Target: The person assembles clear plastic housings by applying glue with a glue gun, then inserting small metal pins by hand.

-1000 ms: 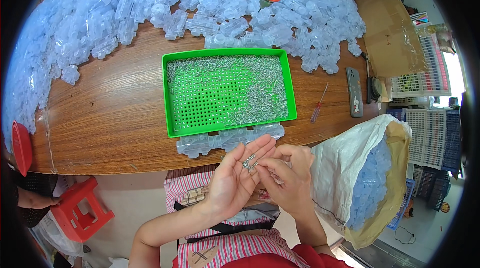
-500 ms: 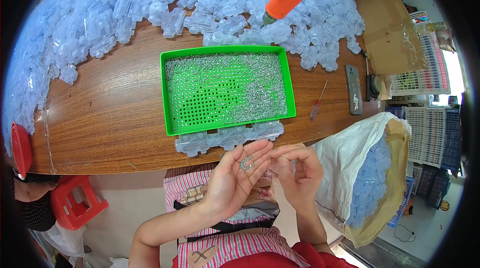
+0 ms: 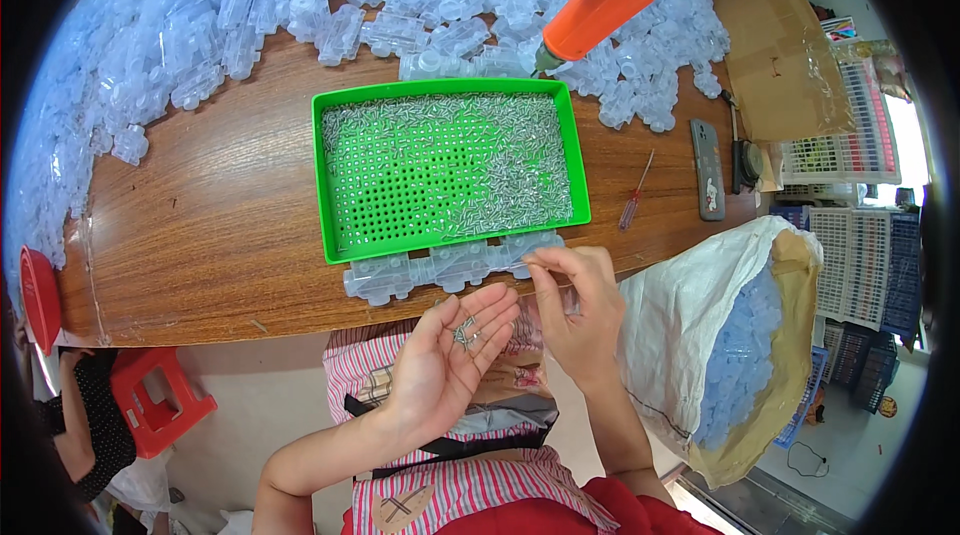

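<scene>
My left hand [image 3: 445, 360] is held palm up below the table's front edge, its fingers extended and slightly cupped. Several small silver screws [image 3: 466, 333] lie in that palm. My right hand [image 3: 578, 300] pinches thumb and forefinger together at the right end of a row of clear plastic housings [image 3: 460, 265]; whatever is between the fingertips is too small to make out. The housings lie along the front side of a green perforated tray [image 3: 322, 175]. Many more screws [image 3: 520, 180] are spread inside the tray, thickest at its right and far sides.
An orange electric screwdriver [image 3: 625, 0] hangs over the tray's far right corner. Clear housings [image 3: 230, 25] are heaped across the back and left. A small screwdriver [image 3: 635, 195] and a phone [image 3: 708, 170] lie at right, beyond a white sack [image 3: 665, 325]. A red stool [image 3: 155, 400] stands lower left.
My right hand has moved away from the left palm, up to the row's right end. My left hand, with the screws, has shifted slightly left and down.
</scene>
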### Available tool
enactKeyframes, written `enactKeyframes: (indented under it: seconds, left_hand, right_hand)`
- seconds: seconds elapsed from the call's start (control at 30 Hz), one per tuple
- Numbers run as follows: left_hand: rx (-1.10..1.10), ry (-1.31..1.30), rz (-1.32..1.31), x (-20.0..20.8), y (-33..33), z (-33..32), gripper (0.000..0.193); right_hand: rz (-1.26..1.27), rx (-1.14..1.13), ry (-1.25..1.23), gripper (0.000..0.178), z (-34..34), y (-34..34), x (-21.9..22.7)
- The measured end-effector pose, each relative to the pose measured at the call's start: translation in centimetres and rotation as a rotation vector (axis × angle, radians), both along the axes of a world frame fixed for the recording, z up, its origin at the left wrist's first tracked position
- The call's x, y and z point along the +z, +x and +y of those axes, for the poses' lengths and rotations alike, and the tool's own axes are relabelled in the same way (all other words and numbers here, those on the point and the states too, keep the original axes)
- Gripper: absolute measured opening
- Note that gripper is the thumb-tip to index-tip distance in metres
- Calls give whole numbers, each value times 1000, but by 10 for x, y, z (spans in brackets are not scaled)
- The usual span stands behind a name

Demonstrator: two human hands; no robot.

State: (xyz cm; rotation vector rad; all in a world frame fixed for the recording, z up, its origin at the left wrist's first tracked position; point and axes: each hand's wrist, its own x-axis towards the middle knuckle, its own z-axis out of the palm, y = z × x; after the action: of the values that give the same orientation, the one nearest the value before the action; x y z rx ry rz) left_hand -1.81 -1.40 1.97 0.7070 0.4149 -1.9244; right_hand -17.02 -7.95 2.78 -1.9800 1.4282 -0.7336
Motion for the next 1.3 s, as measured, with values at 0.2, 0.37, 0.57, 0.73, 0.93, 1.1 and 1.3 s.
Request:
enactKeyframes:
  seconds: [0.2,0.37,0.57,0.73,0.93,1.1,1.3]
  left_hand:
    - [32,12,24,-2,2,3,45]
    - [59,13,32,-5,4,3,45]
    - [66,27,40,-8,4,3,45]
    - [66,19,45,-5,4,3,45]
    - [56,-5,59,-2,5,1,47]
    - [102,-92,133,1,8,-3,49]
    - [114,-174,168,2,9,-6,51]
  right_hand:
    - [167,111,-532,33,-6,0,-28]
    - [282,147,-635,35,-3,4,-31]
    - [254,135,-566,34,-2,4,-30]
    - [199,123,-483,30,-2,4,-30]
    - [106,95,-398,28,0,5,-24]
    - [-1,143,-261,18,7,11,18]
    - [192,164,-187,14,24,16,22]
